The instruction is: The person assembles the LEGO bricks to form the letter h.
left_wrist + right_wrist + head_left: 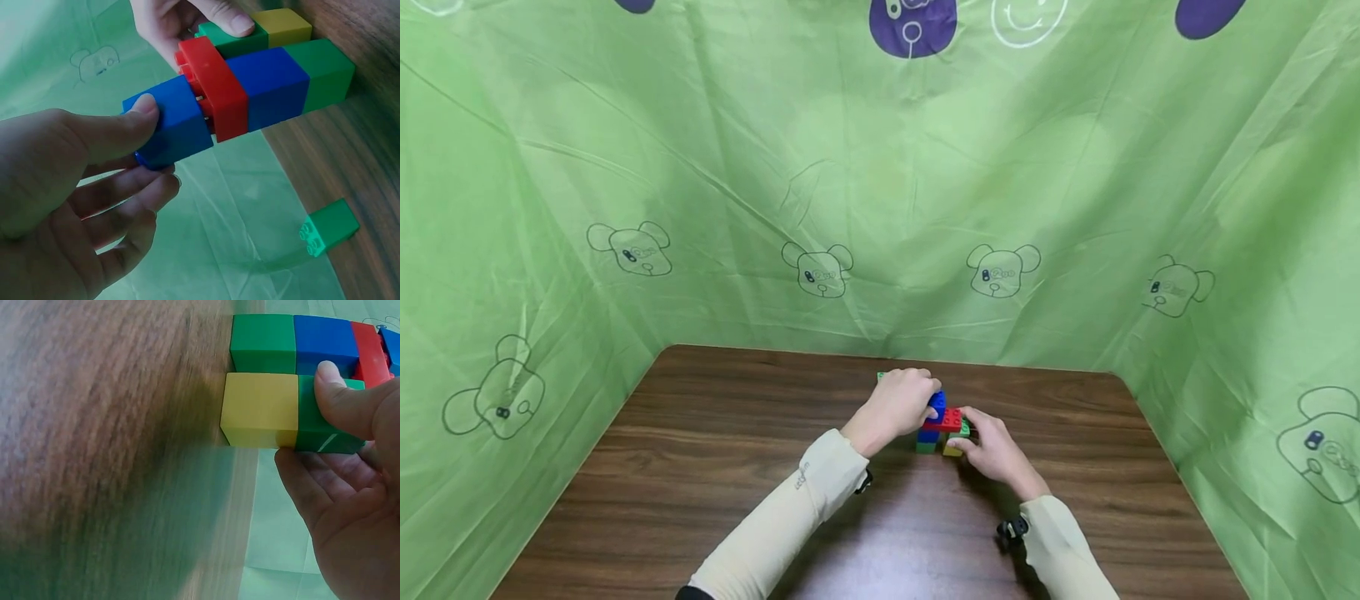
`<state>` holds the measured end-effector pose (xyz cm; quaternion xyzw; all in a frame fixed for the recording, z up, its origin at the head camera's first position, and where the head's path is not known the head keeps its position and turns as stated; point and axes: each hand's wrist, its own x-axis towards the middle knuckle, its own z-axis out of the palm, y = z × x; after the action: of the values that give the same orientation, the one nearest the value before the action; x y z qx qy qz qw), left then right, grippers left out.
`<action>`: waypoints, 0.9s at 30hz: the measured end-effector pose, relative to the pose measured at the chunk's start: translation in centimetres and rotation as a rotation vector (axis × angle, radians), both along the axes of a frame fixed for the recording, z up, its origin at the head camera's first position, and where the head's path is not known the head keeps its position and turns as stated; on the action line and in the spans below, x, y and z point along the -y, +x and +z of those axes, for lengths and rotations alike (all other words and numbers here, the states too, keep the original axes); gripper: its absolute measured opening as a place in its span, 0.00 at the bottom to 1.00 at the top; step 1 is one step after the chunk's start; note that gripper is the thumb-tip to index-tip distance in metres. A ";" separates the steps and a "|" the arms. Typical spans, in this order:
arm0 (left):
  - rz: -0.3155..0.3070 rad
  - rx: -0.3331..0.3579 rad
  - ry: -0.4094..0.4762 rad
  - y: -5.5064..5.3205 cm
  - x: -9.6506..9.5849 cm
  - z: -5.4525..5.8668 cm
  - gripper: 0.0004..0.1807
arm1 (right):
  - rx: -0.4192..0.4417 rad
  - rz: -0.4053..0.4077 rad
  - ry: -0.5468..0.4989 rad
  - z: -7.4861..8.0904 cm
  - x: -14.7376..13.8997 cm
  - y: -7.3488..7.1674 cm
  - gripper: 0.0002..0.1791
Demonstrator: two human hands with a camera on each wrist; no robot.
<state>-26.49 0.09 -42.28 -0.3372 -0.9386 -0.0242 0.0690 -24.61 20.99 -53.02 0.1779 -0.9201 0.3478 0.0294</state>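
My left hand [897, 404] pinches a blue toy brick [181, 128] between thumb and fingers at the top of a stack. This brick sits slightly tilted over the studs of a long red brick [219, 94], some of which show in a gap. Beneath the red brick come a second blue brick [272, 84] and a green brick [322, 72] on the table. My right hand [996, 450] grips another green brick [309, 428], stacked on a yellow brick [259, 412]. That pair stands beside the taller stack, close against it in the right wrist view.
A loose green brick [331, 228] stands on the wooden table [737, 400], beyond my left hand in the head view. Green cloth [910, 183] with bear drawings hangs around the back and sides of the table.
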 end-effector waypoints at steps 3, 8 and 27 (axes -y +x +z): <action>-0.007 0.005 -0.001 0.1 -0.1 0.4 0.15 | -0.023 0.013 0.004 0.1 0.0 -0.2 0.19; 0.004 0.025 0.005 0.1 -0.1 0.8 0.13 | -0.036 0.024 0.018 0.2 0.2 -0.5 0.19; 0.066 0.143 0.030 -0.5 -1.4 0.7 0.13 | -0.013 0.014 0.006 -0.4 -0.2 0.1 0.18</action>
<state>-26.97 1.52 -41.57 -0.3025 -0.9512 -0.0602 0.0076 -24.49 21.21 -53.46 0.1866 -0.9197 0.3439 0.0325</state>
